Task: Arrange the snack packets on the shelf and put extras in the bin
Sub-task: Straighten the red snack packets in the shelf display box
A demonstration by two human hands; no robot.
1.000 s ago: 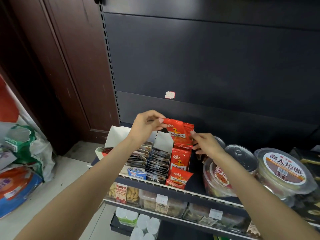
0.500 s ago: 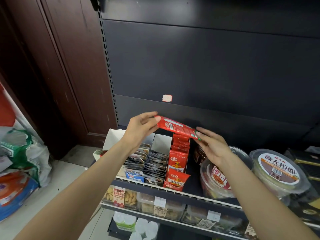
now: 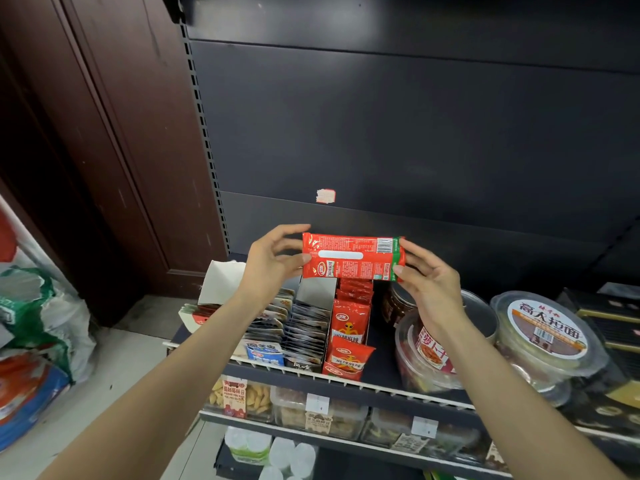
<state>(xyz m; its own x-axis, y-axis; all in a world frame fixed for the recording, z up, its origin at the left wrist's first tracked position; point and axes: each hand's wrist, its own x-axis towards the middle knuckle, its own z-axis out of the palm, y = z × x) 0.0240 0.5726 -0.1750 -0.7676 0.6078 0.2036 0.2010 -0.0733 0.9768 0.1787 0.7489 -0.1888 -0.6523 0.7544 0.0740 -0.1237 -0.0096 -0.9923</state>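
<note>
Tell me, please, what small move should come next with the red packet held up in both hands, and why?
Probably lower it and slot it into the row of matching red packets right beneath. The left hand and right hand pinch the red packet by its ends, lying sideways with the printed back showing, above the shelf. It likely needs turning upright, front outward, to match.

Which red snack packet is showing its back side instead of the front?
The red packet held sideways between the left hand and right hand, barcode and fine print facing the camera. The shelved red packets below stand upright, fronts showing.
</note>
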